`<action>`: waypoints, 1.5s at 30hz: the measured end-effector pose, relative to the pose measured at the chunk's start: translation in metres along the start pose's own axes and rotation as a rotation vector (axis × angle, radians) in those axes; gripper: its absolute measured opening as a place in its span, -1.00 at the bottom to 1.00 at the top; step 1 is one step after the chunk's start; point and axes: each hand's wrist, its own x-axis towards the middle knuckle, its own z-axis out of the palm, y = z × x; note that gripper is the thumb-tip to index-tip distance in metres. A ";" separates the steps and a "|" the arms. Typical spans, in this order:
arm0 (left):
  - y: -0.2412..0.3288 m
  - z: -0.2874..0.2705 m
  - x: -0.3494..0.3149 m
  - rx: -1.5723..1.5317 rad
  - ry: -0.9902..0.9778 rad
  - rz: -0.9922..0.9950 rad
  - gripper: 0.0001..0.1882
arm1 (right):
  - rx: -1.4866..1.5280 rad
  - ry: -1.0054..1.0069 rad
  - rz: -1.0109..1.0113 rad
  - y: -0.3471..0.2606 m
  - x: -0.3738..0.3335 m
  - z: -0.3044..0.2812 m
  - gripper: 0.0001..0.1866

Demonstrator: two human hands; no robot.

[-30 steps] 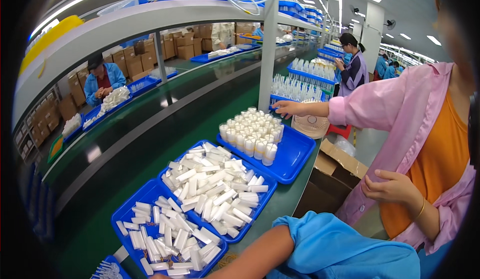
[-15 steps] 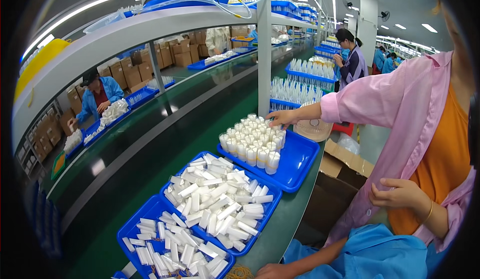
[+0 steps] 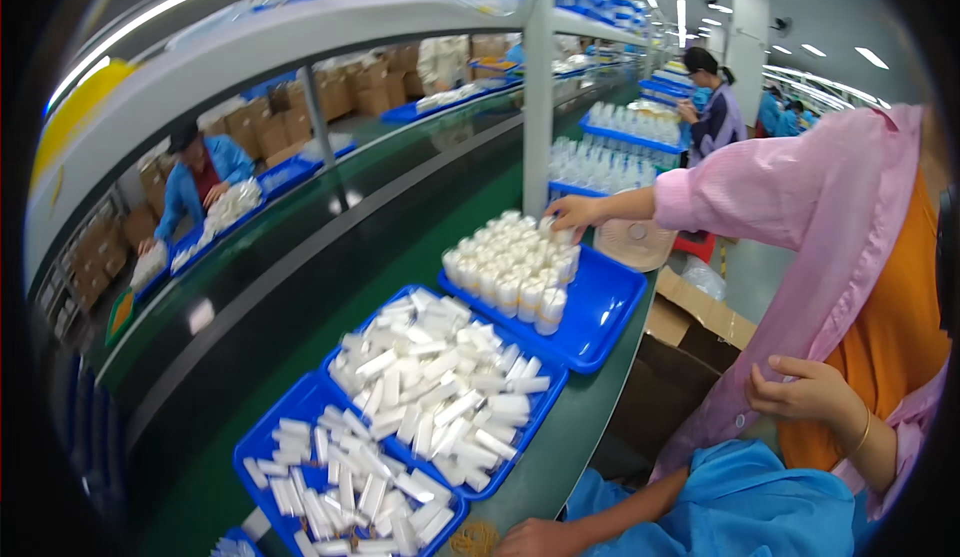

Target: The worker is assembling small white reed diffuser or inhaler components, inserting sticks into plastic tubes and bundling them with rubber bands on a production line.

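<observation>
My right hand [image 3: 540, 539] is at the bottom edge, at the end of a bare forearm below a rolled blue sleeve [image 3: 770, 487]. The frame cuts it off, and its fingers are not clear. Just left of it is a small heap of tan rubber bands [image 3: 474, 537] on the green table. Two blue trays lie beyond, with loose white oblong pieces [image 3: 440, 387] piled in one and more white pieces [image 3: 350, 487] in the nearer one. Out of frame is my left hand.
On the right a co-worker in a pink shirt [image 3: 780, 182] reaches a hand [image 3: 575, 212] to upright white bundles [image 3: 510, 267] in a third blue tray [image 3: 610, 307]. An open cardboard box [image 3: 690, 317] stands below the table edge. A grey post [image 3: 537, 97] rises behind.
The whole view has shifted slightly. My right hand sits a little farther left. The co-worker's hand has lifted a little and now pinches the top of a white bundle.
</observation>
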 end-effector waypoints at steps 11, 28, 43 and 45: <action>0.004 -0.014 -0.011 -0.142 0.184 -0.106 -0.82 | 0.101 -0.108 -0.027 0.008 0.111 -0.043 -0.78; 0.002 -0.014 -0.009 -0.362 -0.176 -0.424 -0.84 | -0.125 -0.446 -0.394 0.052 0.247 0.085 -0.74; 0.017 0.016 0.016 -0.214 -0.579 -0.174 -0.88 | 0.675 -0.281 0.435 0.025 0.165 -0.064 -0.84; 0.017 0.022 0.020 -0.172 -0.606 -0.063 -0.87 | 0.990 -0.247 0.794 0.016 0.158 -0.070 -0.76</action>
